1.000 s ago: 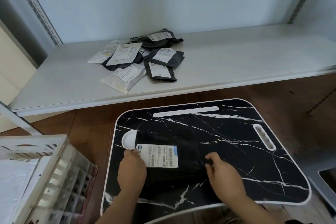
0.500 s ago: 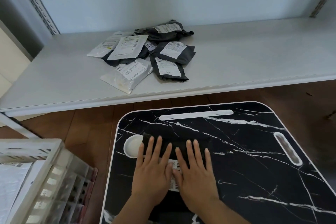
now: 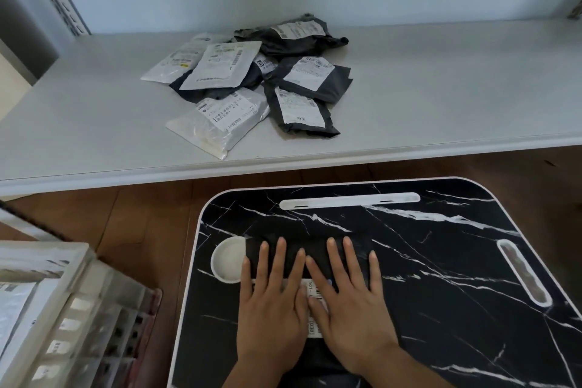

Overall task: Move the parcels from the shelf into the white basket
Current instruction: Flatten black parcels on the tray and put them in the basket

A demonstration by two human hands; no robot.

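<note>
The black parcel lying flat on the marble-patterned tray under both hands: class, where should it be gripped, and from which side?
Probably by its far edge, coming from the shelf side. The black parcel lies flat on the tray, and both the left hand and right hand cover its near part; only that far strip shows clear. It looks thin and limp, so pinch the edge.

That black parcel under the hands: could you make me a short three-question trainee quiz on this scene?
1. True or false: both hands lie flat on the black parcel.
2. The left hand and right hand rest over which surface: A shelf, B marble-patterned tray, C white basket?
3. Fill in: the other parcels lie piled on the ____.

Key: 1 true; 2 B; 3 shelf.
</note>
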